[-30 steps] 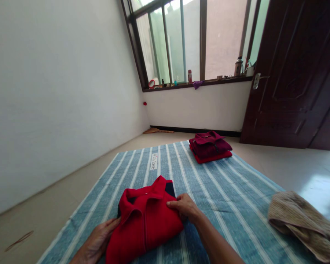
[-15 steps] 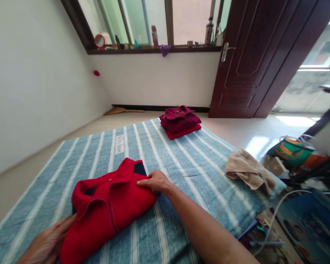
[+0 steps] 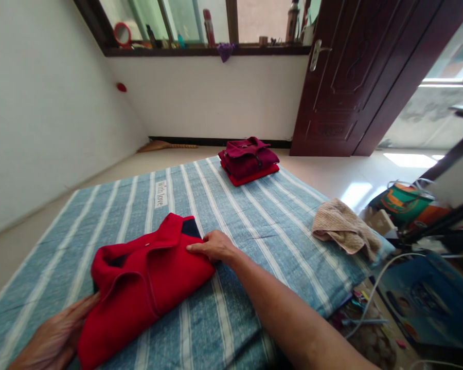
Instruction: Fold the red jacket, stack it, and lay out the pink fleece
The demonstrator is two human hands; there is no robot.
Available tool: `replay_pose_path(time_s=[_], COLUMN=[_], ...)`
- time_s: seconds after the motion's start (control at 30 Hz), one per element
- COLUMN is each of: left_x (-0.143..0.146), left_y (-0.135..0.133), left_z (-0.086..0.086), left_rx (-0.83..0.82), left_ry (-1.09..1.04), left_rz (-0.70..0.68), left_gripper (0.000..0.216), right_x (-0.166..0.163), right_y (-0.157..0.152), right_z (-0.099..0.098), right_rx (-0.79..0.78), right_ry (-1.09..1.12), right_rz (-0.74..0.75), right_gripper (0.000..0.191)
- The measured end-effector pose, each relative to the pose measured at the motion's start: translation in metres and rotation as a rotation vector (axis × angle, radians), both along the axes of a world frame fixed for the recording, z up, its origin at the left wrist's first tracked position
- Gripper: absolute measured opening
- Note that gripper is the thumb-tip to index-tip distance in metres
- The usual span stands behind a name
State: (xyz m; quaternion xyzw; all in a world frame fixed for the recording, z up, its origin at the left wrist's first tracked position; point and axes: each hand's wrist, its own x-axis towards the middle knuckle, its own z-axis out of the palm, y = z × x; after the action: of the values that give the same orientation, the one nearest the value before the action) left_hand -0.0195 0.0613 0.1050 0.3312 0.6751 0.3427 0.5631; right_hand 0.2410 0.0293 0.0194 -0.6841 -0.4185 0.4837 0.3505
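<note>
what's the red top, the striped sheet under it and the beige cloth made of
The red top looks like fleece: matte, thick, with soft rounded folds. The striped sheet: woven cotton-like cloth, matte, flecked weave. The beige cloth: likely knit or terry, ribbed nubbly surface; too far to be sure.

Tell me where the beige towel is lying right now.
In the head view the beige towel lies at the right edge of the striped blue mat, to the right of the right hand and the folded red garment.
</note>
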Motion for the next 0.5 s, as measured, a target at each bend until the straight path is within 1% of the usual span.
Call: replay_pose_path(time_s=[0.03,0.1,0.17,0.23,0.3,0.37,0.5], left_x=[-0.002,-0.009,-0.015,-0.018,-0.018,-0.015,-0.009], left_y=[0.009,0.022,0.026,0.025,0.021,0.02,0.022], left_z=[-0.01,-0.027,-0.035,-0.034,-0.03,-0.027,-0.027], left_rx=[0.021,0.058,0.073,0.079,0.079,0.073,0.036], left_ry=[-0.029,-0.045,-0.035,-0.006,0.023,0.028,-0.001], left_rz=[-0.063,-0.117,-0.144,-0.18,-0.193,-0.178,-0.125], left_gripper=[0.053,0.051,0.049,0.045,0.043,0.046,0.053], right_x=[0.0,0.0,0.0,-0.001,-0.001,-0.001,-0.002], right_y=[0.0,-0.001,-0.001,-0.001,0.0,0.0,0.001], right_z=[0.0,0.0,-0.001,-0.003,-0.003,-0.004,-0.003], right_rx=[0.0,0.001,0.01,0.025,0.033,0.028,0.024], right_ry=[-0.011,-0.013,-0.008,-0.027,-0.053,-0.068,-0.11], right_rz=[-0.001,0.003,0.003,-0.001,0.001,0.006,-0.003], right_gripper=[0.05,0.051,0.051,0.052,0.052,0.053,0.053])
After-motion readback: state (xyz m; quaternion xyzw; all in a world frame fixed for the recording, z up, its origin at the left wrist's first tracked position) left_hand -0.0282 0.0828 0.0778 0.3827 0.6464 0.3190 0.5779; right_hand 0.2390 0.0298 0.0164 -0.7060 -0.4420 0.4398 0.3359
